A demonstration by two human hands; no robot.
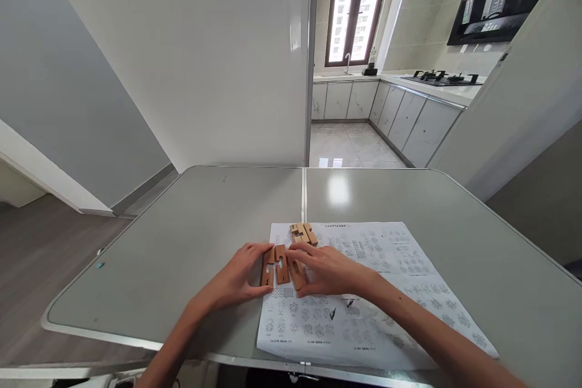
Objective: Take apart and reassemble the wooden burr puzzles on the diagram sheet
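In the head view, the lining up of notched wooden pieces seems to be in hand. The left brown piece (267, 273) is gripped end to end between thumb and fingers of the left hand (245, 270); the right brown piece (298, 273), slightly tilted, is gripped likewise by the right hand (327, 270). The middle brown piece (282, 268) is left ungripped between them, near the left edge of the printed diagram sheet (391, 254) on the table (136, 254). Light, level handling and matched notches are probably called for. Little room is left by the lighter wooden pieces (302, 233) just beyond the right fingers, and the notches are partly hidden.
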